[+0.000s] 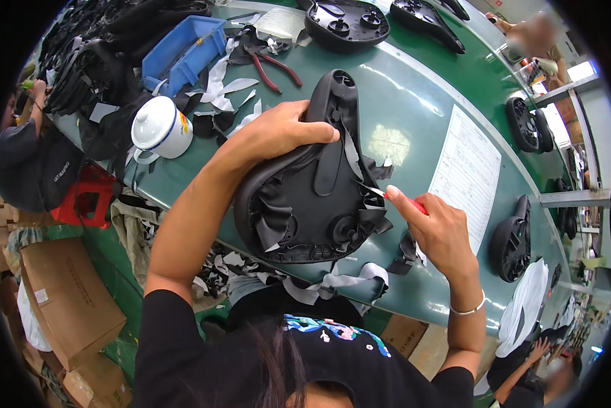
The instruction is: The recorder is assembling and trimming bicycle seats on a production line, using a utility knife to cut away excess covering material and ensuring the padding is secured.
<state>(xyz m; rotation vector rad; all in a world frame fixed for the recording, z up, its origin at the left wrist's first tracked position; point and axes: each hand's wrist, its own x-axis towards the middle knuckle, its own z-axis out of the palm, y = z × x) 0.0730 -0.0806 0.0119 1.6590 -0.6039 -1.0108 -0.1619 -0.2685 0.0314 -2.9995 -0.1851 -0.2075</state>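
Note:
A black bicycle saddle (305,197) lies underside up on the green table, its narrow nose pointing away from me. My left hand (285,132) is closed round the nose's left side, thumb across the top. Loose folds of black cover material (273,221) bunch along the left rim, with ragged flaps on the right one. My right hand (436,228) grips a red-handled knife (414,204). Its thin blade points left and meets the cover edge at the saddle's right side. A strip (351,153) of grey-backed cover hangs loose beside the nose.
Red-handled pliers (273,70), a blue bin (183,54) and a white enamel mug (163,129) stand at the left. A printed sheet (465,173) lies right. More saddles (350,26) sit at the far side. Scraps (336,280) trail over the near edge. Other people are nearby.

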